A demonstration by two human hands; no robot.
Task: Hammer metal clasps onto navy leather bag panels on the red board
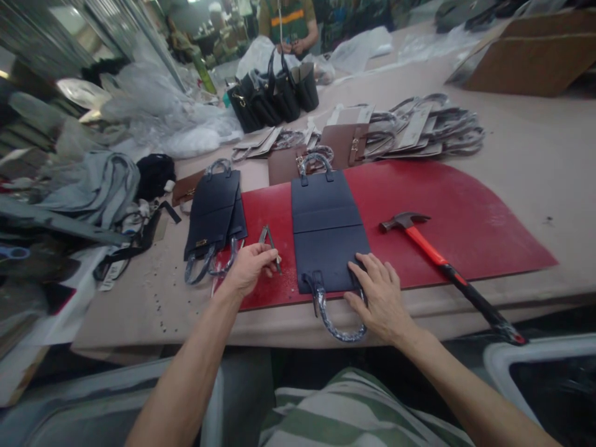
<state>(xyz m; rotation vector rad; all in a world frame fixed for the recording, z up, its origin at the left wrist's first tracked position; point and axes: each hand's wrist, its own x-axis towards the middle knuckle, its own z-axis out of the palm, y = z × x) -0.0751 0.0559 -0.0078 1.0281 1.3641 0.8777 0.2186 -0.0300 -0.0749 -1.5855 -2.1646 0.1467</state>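
Observation:
A navy leather bag panel (pixel 326 214) lies flat on a red mat, with a plastic-wrapped handle at each end. My right hand (pixel 379 295) rests on its lower right corner with the fingers spread, beside the near handle (pixel 342 329). Just left of the panel, my left hand (pixel 254 266) is closed around a slim metal divider (pixel 266 234), whose two legs spread from a hinge; the fingers partly hide it. More navy bag panels (pixel 214 208) with wrapped handles are stacked at the mat's left edge. To the right lies a claw hammer (pixel 431 251) with a red and black handle.
The red mat (pixel 465 211) covers the table (pixel 526 136) in front of me. Behind it are brown bag panels (pixel 342 139) with wrapped handles, black bags (pixel 274 96) and clear plastic (pixel 162 112). A person (pixel 291 28) stands across the table. A cardboard box (pixel 531 53) is at the far right.

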